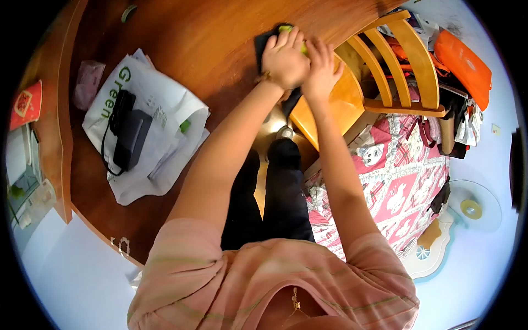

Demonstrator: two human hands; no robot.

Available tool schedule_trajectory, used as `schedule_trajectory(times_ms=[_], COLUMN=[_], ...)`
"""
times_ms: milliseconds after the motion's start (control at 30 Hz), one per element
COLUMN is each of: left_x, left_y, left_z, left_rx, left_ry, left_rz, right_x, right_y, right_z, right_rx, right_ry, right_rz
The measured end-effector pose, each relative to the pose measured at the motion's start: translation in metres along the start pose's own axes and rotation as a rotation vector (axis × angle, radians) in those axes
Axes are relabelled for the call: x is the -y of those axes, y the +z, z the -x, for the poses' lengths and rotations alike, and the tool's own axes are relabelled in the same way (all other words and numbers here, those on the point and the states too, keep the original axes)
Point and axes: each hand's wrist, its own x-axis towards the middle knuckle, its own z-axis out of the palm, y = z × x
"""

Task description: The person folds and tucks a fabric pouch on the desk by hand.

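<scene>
At the top middle, my left hand [287, 61] lies palm down on a dark, flat piece that looks like cloth [265, 47]. Its fingers are stretched out, and yellow-green patches [285, 28] show around them; what these belong to is unclear. Close against it, my right hand [322, 71] rests with its fingers extended and thumb apart. Part of the dark piece is hidden under both hands, by the table's edge. Beneath them is the brown wooden table [192, 49].
A white plastic bag [170, 110] lies on the table at left, with a black power adapter [132, 140] and cable on it. A wooden chair [352, 88] stands at right. Beyond it is a bed with a pink patterned cover [396, 181] and an orange bag [462, 66].
</scene>
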Motion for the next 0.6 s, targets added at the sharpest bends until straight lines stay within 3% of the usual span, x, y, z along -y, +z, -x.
schedule_trajectory(times_ms=[133, 467, 600], left_x=[0.003, 0.012, 0.019], left_y=[-0.012, -0.100, -0.097], left_z=[0.018, 0.168, 0.157], left_rx=[-0.043, 0.101, 0.080], left_ry=[-0.034, -0.447, -0.438], left_rz=[0.016, -0.059, -0.032], right_x=[0.004, 0.106, 0.104], right_y=[0.005, -0.019, -0.011], right_z=[0.010, 0.121, 0.123], right_rx=[-0.020, 0.239, 0.204], right_ry=[-0.056, -0.155, -0.138], right_rz=[-0.068, -0.215, -0.184])
